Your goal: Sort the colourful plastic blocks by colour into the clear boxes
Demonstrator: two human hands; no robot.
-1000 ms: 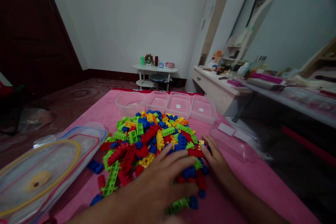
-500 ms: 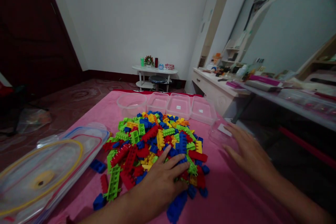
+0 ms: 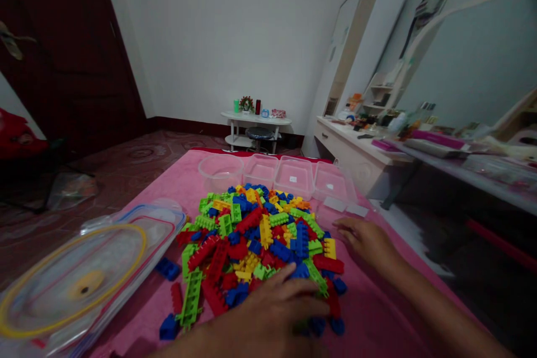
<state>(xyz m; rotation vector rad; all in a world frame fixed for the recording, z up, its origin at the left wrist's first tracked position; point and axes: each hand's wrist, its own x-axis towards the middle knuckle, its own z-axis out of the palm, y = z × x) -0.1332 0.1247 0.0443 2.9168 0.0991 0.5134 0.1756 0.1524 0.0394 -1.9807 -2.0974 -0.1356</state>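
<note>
A heap of toy building bricks (image 3: 251, 235) in red, blue, green and yellow lies on a pink cloth (image 3: 168, 176). Over the near edge of the heap is my left hand (image 3: 277, 307), its fingers stretched out and slightly blurred, with no brick visibly gripped. My right hand (image 3: 364, 240) is to the right of the heap, fingers extended and loosely bent at the near side of a clear plastic container (image 3: 325, 217). Its fingertips seem to touch that container; the exact contact is unclear. Two white labels (image 3: 335, 204) show on or beside the container.
Behind the heap stand a round clear tub (image 3: 220, 173) and several rectangular clear boxes (image 3: 293, 176) in a row. Stacked clear lids (image 3: 138, 251) with coloured rims lie at left. A cluttered dressing table (image 3: 356, 142) stands beyond on the right.
My right hand has shifted left with the clear container, which now sits closer to the heap. My left hand has drawn back toward me. The view has turned slightly left.
</note>
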